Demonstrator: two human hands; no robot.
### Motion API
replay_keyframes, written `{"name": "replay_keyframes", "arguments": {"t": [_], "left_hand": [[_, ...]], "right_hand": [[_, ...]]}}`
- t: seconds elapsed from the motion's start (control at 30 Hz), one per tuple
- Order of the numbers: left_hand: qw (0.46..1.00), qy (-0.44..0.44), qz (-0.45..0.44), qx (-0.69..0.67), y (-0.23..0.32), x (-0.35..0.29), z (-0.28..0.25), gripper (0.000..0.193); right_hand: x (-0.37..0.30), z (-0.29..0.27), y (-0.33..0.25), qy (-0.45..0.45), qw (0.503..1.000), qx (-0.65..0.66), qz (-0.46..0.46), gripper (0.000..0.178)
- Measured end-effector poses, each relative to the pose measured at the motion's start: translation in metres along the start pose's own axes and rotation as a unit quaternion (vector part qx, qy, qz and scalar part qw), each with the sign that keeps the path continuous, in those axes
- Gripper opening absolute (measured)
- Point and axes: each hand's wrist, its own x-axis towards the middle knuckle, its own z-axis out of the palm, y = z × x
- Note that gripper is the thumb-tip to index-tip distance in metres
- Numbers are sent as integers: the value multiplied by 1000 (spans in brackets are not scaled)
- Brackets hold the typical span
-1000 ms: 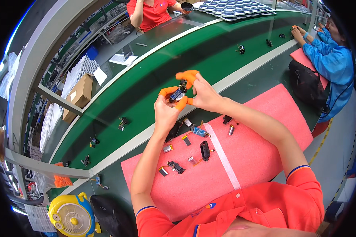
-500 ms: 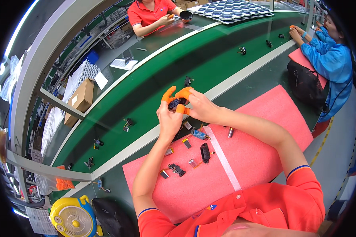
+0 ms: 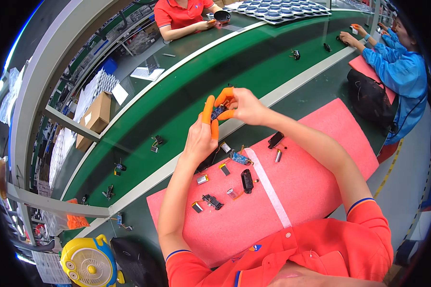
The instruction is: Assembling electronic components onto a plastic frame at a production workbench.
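My left hand (image 3: 200, 135) and my right hand (image 3: 246, 106) are raised together over the near edge of the green conveyor belt, orange covers on the fingertips. Between their thumbs and fingers is a small dark electronic part with a blue circuit board (image 3: 219, 112), partly hidden by the fingers. Below, on a pink foam mat (image 3: 316, 182), lie a blue circuit board with wires (image 3: 240, 158), an open black housing (image 3: 246, 181), another black housing (image 3: 276, 139), a black bracket-like part (image 3: 212, 202) and several small silver battery cells (image 3: 203, 179).
Small wired assemblies (image 3: 157, 142) lie spaced along the belt (image 3: 196, 100). A grey frame post (image 3: 31, 95) stands at left, above a yellow toy-shaped fan (image 3: 88, 262). One person in red (image 3: 182, 19) sits across; another in blue (image 3: 397, 81) works at right beside a black bag (image 3: 368, 98).
My hands have shifted slightly up with the part, and my right fingers have spread wider around it. A black housing now shows beside my right forearm. The person in blue has moved their hands.
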Motion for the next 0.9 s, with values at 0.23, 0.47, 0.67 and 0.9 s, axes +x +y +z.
{"name": "replay_keyframes", "arguments": {"t": [0.23, 0.47, 0.67, 0.9], "left_hand": [[956, 51, -275, -85, -11, 12, -6, 52], [960, -36, -263, -93, -10, 3, 5, 45], [959, -96, -251, -96, -8, 4, 7, 41], [780, 164, -283, -533, 6, 12, 21, 33]], "right_hand": [[17, -56, 40, 100, 944, -312, 44, 37], [9, -35, 76, -15, 854, -512, -89, 33], [14, -31, 43, 23, 995, -65, 73, 23], [-1, 8, 18, 31, 894, 415, 169, 27]]}}
